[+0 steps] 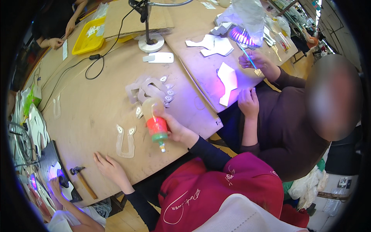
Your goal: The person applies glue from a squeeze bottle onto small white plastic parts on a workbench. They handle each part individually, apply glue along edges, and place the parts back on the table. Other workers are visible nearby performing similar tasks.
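My right hand grips a squeeze bottle with a tan body, red band and green cap, its nozzle tilted downward over the table's near edge. My left hand lies on the table with its fingers stretched out, holding nothing. Between the hands sits a pale U-shaped piece with small white tabs at its two tips. Beyond the bottle is a loose pile of similar translucent pieces. Several small white teardrop tabs lie beside that pile, and more tabs are left of the bottle.
A hammer lies to the left, near a co-worker's hand and a dark board. Ahead stand a lamp base, a white device and a yellow tray. At right a co-worker's hand holds a brush over a white piece.
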Tool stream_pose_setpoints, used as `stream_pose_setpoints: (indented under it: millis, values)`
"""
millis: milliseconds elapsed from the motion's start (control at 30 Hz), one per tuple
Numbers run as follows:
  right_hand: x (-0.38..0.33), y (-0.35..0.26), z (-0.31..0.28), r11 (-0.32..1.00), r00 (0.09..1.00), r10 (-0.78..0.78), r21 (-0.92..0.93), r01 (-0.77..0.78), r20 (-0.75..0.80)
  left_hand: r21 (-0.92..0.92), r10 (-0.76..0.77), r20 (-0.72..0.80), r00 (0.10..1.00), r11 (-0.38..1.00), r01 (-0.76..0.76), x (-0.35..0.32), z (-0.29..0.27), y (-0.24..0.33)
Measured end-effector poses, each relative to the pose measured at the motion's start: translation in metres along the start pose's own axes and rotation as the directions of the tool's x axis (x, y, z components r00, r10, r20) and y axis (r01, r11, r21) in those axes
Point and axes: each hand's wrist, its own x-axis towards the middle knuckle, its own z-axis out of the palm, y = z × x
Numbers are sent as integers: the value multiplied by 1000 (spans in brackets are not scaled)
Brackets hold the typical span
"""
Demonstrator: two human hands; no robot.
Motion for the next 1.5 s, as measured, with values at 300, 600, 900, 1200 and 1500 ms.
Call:
stream_pose_setpoints:
  millis: [300, 600, 900, 1200, 1500]
  values:
    - [-71, -49, 18, 147, 846, -476, -971, -190, -238, 6, 10, 22, 1000, 1000, -10, 0, 2, -4]
    - [-86, -61, -36, 221, 723, -662, -973, -63, -198, 8, -9, 88, 996, 1000, 8, 4, -2, -7]
    - [-142, -160, -126, 339, 438, -738, 278, 899, -514, 28, -20, 95, 995, 999, 18, 5, 1, -6]
    - [-134, -187, -162, -60, 252, -649, 378, 924, -718, 94, 30, 71, 997, 995, -37, 5, 2, -11]
    - [-119, -228, -186, -141, 198, -552, 325, 935, -810, 65, 21, 56, 998, 998, -25, 4, 6, -12]
